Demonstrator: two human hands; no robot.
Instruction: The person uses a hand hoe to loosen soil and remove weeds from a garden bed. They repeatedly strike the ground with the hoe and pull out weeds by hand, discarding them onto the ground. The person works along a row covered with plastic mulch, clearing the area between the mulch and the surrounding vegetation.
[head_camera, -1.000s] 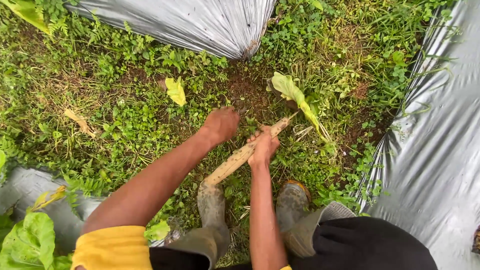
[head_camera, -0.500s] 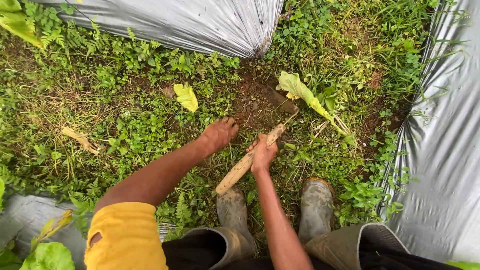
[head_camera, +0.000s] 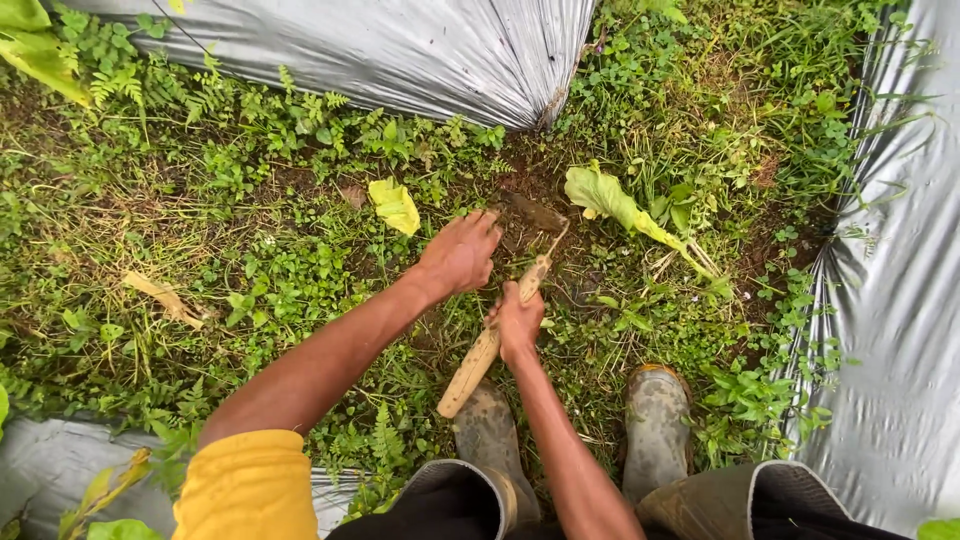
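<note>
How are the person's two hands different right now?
The right hand is shut around the wooden handle of a digging tool; the left hand holds no tool and reaches into the weeds by the bare soil. The left hand is farther forward than the right. Both are bare.

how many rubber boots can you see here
2. One muddy boot stands just under the wooden handle that the right hand grips; the other boot stands further right, among the weeds. Their tops run out of the bottom edge of the view.
</note>
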